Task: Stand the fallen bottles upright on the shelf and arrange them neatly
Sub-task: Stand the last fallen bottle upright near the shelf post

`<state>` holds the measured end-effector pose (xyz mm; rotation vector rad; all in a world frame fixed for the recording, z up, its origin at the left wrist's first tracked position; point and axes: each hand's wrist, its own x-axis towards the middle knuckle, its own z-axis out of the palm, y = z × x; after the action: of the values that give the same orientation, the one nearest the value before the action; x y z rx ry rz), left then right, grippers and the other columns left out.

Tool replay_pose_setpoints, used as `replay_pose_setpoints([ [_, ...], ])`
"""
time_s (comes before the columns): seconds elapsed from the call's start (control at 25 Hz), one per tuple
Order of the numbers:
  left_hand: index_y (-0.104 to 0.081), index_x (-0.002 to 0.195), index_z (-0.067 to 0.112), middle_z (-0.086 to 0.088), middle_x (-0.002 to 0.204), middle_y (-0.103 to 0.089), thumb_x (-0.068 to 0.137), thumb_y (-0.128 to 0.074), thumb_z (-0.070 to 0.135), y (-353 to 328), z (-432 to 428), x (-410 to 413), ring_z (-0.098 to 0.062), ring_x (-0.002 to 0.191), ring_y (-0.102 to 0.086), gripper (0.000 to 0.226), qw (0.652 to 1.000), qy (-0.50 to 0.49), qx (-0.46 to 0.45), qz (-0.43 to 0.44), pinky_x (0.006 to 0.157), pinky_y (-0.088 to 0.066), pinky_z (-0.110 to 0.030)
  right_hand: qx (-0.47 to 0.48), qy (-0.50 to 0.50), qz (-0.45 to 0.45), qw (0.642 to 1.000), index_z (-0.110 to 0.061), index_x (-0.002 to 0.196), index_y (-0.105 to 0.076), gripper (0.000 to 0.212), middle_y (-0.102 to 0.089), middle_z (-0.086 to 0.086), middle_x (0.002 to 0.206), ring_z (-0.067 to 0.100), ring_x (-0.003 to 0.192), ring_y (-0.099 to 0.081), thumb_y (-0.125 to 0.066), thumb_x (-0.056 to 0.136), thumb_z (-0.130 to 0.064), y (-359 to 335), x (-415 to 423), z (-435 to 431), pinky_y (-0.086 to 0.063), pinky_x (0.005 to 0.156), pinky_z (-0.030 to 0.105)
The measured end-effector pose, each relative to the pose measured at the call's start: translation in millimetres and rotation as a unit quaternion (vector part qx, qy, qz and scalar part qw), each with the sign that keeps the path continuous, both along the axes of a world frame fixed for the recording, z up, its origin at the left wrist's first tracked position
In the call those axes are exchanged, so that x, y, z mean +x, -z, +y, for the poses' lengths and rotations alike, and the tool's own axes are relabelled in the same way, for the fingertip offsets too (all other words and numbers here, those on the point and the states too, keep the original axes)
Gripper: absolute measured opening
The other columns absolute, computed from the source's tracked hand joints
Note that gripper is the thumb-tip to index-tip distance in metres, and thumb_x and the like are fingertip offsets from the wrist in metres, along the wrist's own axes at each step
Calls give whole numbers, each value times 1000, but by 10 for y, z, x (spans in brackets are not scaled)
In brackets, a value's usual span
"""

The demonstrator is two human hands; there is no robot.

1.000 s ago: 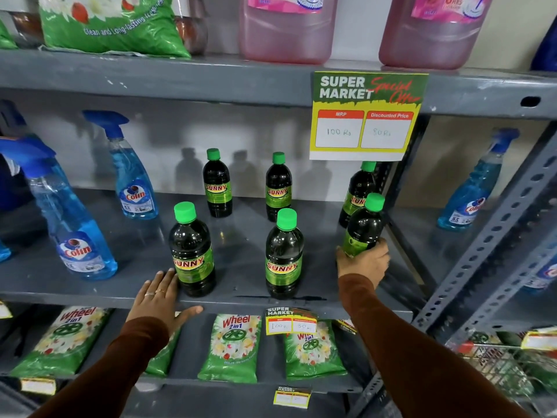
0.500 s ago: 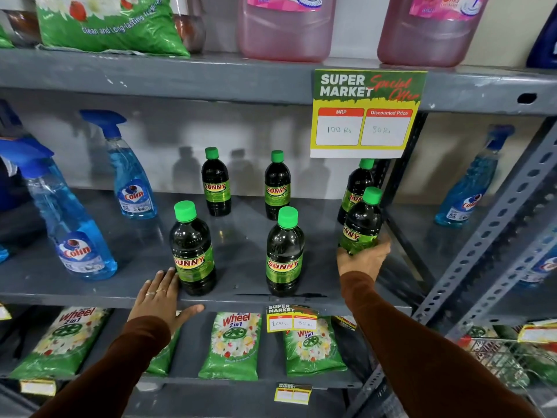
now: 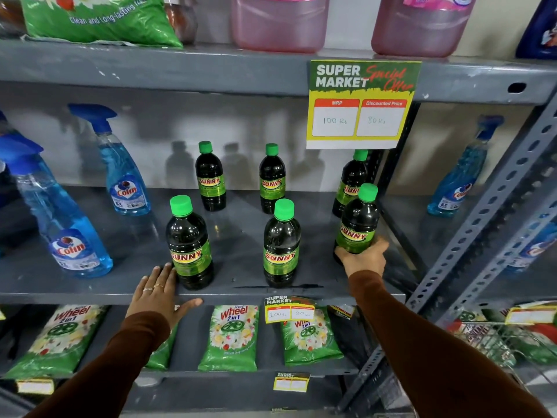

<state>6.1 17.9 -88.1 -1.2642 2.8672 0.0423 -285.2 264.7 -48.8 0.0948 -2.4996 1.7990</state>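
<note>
Several dark Sunny bottles with green caps stand on the grey middle shelf [image 3: 235, 292]. The front row has a left bottle [image 3: 188, 242], a middle bottle [image 3: 281, 244] and a right bottle [image 3: 357, 221]. My right hand [image 3: 363, 259] grips the base of the right bottle, which leans slightly to the right. Behind stand three more: back left bottle [image 3: 210, 176], back middle bottle [image 3: 272, 178] and back right bottle [image 3: 351, 182], partly hidden by the held one. My left hand [image 3: 156, 292] lies flat on the shelf's front edge, fingers apart, beside the front left bottle.
Blue Colin spray bottles [image 3: 64, 218] [image 3: 123, 170] stand on the shelf's left, another [image 3: 461, 182] on the right bay. A price sign [image 3: 361, 104] hangs from the upper shelf. A slanted metal post [image 3: 482, 212] rises on the right. Green Wheel packets [image 3: 232, 336] lie below.
My right hand has lifted the front right bottle and turned it, so its label now faces me. The left hand has stayed on the shelf edge.
</note>
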Motion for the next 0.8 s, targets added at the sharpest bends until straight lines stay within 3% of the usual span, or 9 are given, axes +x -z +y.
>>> replay_pose_setpoints([
  [0.24,-11,144,9,-7,157,-13,33,27,88,13,33,-11,-23,146,-8,142,1000,2,-15,11,120,-7,-38,20,-38,60,997,-3,120,-38,79,-46,19,122,29,111,-48,-83,54,-9,53,140,277,-43,95,36],
  [0.44,-11,144,9,-7,157,-13,33,25,90,22,35,16,-23,146,-8,142,1000,20,-12,14,120,-7,-38,13,-53,52,997,-8,120,-40,77,-56,11,113,25,102,-56,-83,56,-8,105,291,538,-42,84,29],
  [0.56,-11,144,10,-6,157,-13,35,18,92,52,-9,51,-22,146,-8,139,1000,19,-5,16,119,-5,-38,19,-87,49,995,-7,127,-37,78,-56,15,121,23,104,-53,-78,62,-2,126,327,515,-40,89,29],
  [0.72,-14,144,10,-8,157,-14,72,-15,80,69,-68,17,-23,146,-8,101,999,24,14,29,121,-7,-41,18,-107,31,994,-3,141,-21,89,-36,19,144,30,134,-35,-71,68,5,169,366,504,-27,113,38],
  [0.8,-23,143,10,-9,155,-20,79,-12,72,48,-76,15,-25,145,-13,89,996,18,43,72,120,-9,-41,45,-41,36,997,2,139,-24,84,-33,25,142,36,134,-31,-71,70,1,217,598,500,-24,114,41],
])
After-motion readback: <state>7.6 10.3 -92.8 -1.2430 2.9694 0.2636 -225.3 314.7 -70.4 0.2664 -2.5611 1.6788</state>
